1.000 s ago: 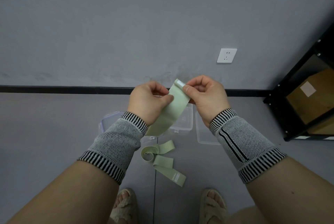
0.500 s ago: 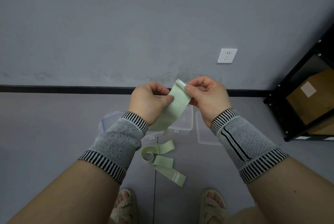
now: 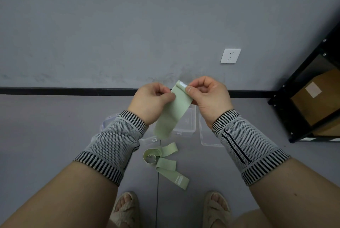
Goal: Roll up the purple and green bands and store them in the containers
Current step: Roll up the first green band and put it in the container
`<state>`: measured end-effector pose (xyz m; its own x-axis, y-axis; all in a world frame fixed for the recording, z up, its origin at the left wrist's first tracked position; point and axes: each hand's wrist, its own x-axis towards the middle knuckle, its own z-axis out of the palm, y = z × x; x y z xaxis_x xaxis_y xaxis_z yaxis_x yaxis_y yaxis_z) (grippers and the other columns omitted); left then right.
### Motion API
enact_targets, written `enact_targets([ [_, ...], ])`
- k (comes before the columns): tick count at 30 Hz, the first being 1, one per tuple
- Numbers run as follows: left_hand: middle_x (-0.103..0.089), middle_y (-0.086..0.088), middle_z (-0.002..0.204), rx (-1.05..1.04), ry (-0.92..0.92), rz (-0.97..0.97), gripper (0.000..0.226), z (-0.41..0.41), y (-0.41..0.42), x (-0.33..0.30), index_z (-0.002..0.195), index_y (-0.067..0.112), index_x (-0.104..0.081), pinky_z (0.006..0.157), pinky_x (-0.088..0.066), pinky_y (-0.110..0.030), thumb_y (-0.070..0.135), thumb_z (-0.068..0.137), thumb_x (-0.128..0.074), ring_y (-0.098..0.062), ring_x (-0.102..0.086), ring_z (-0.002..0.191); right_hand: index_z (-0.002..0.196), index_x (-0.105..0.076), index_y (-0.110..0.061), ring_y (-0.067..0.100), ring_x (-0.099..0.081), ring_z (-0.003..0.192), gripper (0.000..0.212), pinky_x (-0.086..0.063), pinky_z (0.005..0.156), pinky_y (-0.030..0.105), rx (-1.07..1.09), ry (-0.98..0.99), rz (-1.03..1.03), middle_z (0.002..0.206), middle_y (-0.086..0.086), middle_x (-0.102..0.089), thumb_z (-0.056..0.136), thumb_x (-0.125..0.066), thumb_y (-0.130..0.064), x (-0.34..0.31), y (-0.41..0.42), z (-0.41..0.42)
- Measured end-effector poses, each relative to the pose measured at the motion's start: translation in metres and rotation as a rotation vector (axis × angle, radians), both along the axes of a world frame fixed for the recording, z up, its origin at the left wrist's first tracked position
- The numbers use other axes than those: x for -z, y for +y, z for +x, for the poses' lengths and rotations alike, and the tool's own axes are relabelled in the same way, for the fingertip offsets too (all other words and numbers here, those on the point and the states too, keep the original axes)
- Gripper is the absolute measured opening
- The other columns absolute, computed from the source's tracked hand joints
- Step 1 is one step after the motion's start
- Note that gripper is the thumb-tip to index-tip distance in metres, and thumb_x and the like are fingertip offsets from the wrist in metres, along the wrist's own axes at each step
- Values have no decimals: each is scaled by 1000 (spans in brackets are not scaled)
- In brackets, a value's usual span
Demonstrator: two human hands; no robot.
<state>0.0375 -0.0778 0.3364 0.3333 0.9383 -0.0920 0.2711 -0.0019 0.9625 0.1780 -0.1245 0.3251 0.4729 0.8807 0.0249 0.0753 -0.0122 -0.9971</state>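
Note:
A pale green band (image 3: 171,111) hangs between my hands at chest height. My left hand (image 3: 150,102) pinches its left edge near the top. My right hand (image 3: 207,95) pinches the top end, which is folded over and shows a white label. A second green band (image 3: 165,161) lies loosely curled on the grey floor below. Clear plastic containers sit on the floor behind the hanging band: one in the middle (image 3: 187,124), and another at the left (image 3: 108,122) mostly hidden by my left wrist. No purple band is in view.
A clear lid (image 3: 207,135) lies flat on the floor right of the middle container. A black metal shelf (image 3: 301,99) with cardboard boxes stands at the right. The grey wall with a white socket (image 3: 230,55) is ahead. My sandalled feet (image 3: 127,209) are at the bottom.
The top end of the held band has folded over a little more between my fingers. Both hands have stayed almost in place.

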Motion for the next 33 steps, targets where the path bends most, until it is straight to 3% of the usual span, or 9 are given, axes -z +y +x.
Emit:
enact_targets([
  [2, -54, -1, 68, 18, -23, -33, 22, -2, 0, -2, 66, 16, -54, 50, -38, -10, 5, 84, -63, -9, -48, 62, 71, -59, -16, 26, -59, 71, 18, -53, 79, 53, 1, -19, 6, 72, 14, -62, 81, -68, -3, -2, 0, -1],
  [4, -51, -1, 66, 24, -52, -54, 23, -3, 1, -2, 67, 14, -54, 46, -35, -8, 2, 85, -61, -8, -46, 58, 72, -59, -16, 25, -57, 70, 18, -53, 78, 52, 0, -41, 10, 71, 12, -61, 81, -68, -4, -4, 0, -2],
  [11, -47, 1, 59, 9, -92, -76, 23, -4, 5, 0, 68, 13, -53, 48, -34, -16, 1, 85, -61, -5, -44, 49, 75, -60, -20, 14, -56, 67, 22, -52, 73, 32, -49, -80, 15, 71, 0, -60, 79, -71, -2, -5, -1, -5],
  [17, -50, -1, 57, -32, -165, -108, 20, -3, 5, 2, 67, 13, -54, 56, -37, -26, 2, 80, -65, -14, -46, 54, 72, -59, -23, 12, -56, 68, 26, -51, 69, 29, -61, -141, 29, 74, 0, -61, 78, -70, -1, -2, 1, -11],
  [22, -52, -3, 59, -60, -198, -112, 22, -3, 4, 3, 68, 11, -54, 57, -39, -24, -4, 83, -60, -13, -48, 54, 69, -60, -22, 7, -55, 64, 27, -50, 68, 28, -109, -162, 35, 68, -6, -61, 77, -70, 1, -3, 0, -11],
  [25, -61, -3, 66, -37, -213, -99, 17, -5, 4, 3, 82, 15, -61, 60, -45, -25, -1, 77, -64, -14, -55, 58, 68, -61, -21, 3, -56, 61, 25, -50, 65, 22, -134, -210, 32, 66, -8, -61, 77, -71, 0, -4, -2, -10],
  [29, -58, 11, 48, 25, -202, -53, 18, -4, -2, -2, 97, 10, -65, 45, -37, -10, -2, 84, -61, 2, -49, 41, 66, -62, -27, 8, -60, 70, 28, -49, 68, 23, -138, -331, 62, 79, 0, -64, 76, -73, -3, -1, -1, -9],
  [33, -61, 7, 50, -1, -196, -47, 8, -3, -3, -2, 89, 13, -65, 47, -40, -13, 6, 84, -66, -2, -53, 46, 67, -62, -31, 6, -54, 66, 29, -44, 65, 22, -145, -388, 69, 80, 1, -62, 76, -74, -7, -2, -1, -10],
])
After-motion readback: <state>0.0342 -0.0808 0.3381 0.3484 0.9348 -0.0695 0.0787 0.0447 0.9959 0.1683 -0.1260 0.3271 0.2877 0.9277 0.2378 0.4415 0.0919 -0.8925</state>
